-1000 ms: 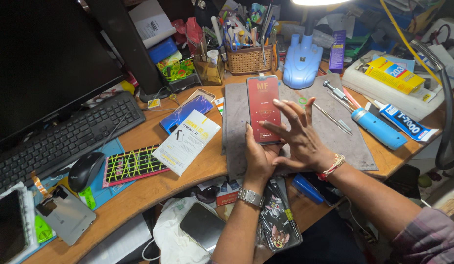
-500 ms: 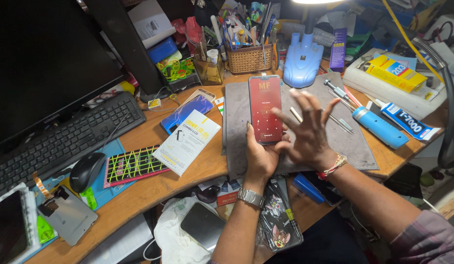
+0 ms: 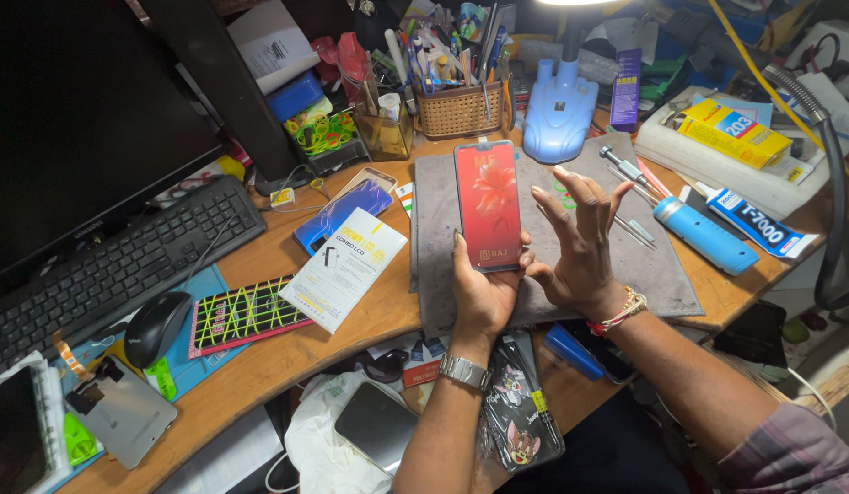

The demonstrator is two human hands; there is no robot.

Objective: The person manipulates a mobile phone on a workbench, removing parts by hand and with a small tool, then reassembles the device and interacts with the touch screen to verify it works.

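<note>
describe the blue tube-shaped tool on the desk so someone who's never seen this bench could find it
Start at the grey work mat on the wooden desk. Off its right edge, beyond the open right hand, lies the blue cylinder. It is plain, thick and round, unlike the thin metal tools beside it.

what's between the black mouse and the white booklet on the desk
In the head view, a ruled pad with pink and yellow lines lies between the black mouse and the white booklet.

Left hand holds red phone; right hand spread beside.
</note>
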